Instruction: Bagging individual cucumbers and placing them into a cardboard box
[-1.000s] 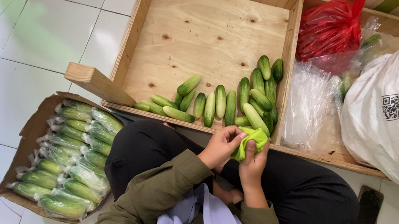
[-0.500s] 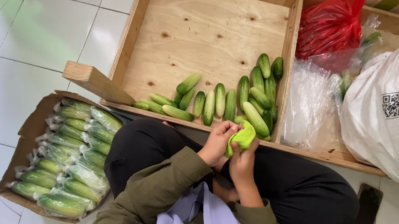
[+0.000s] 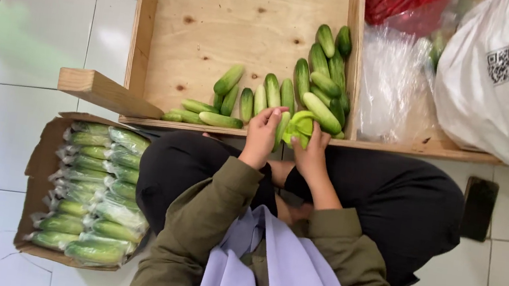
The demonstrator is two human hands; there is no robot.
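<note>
Crate (image 3: 145, 30) left half bare; cucumbers (image 3: 314, 85), prob. bags (image 3: 393, 83) block rt.

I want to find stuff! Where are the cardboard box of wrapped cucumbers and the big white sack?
Cardboard box of wrapped cucumbers (image 3: 35, 163), head view, left cardboard wall.
Big white sack (image 3: 508, 111), head view, middle of its side.

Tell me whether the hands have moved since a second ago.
Yes. Left hand and right hand went from the lap up to the crate's front rail, beside the cucumbers.

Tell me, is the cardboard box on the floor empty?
No, the box is full of cucumber packs wrapped in clear plastic.
</note>
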